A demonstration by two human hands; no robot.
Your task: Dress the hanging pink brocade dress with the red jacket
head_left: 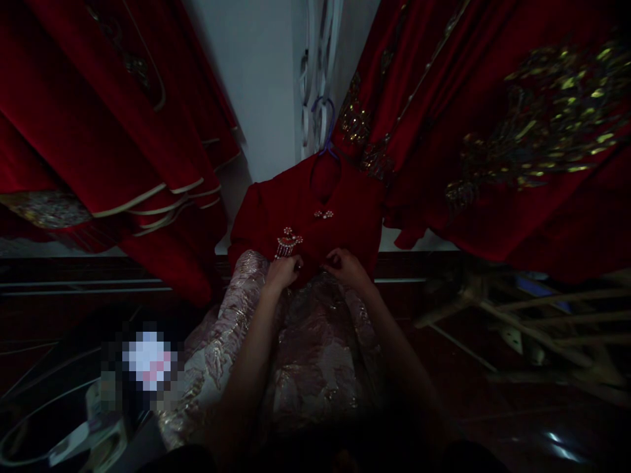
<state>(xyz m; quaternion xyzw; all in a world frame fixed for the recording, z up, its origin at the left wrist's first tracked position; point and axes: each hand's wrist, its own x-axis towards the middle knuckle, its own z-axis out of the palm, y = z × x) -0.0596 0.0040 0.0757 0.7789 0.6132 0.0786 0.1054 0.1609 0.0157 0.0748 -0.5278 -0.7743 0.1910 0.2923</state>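
Note:
A red short-sleeved top [305,187] hangs facing me on a purple hanger [327,135], with a beaded clasp [324,215] at its neck and a fringed ornament [287,243] on its chest. Below it spreads a shiny pale pink brocade garment [315,348]. My left hand [284,270] is closed just under the ornament, where the brocade's upper edge meets the red cloth. Level with it, a little to the right, my right hand [346,266] has thumb and fingertips pinched together. Dim light hides what either hand grips.
Red garments with pale piping [162,190] hang on the left, and red ones with gold sequins [557,125] on the right. A white metal rack [305,72] stands behind. A wooden frame [532,315] is at lower right; a pale plastic-looking object [106,433] lies at lower left.

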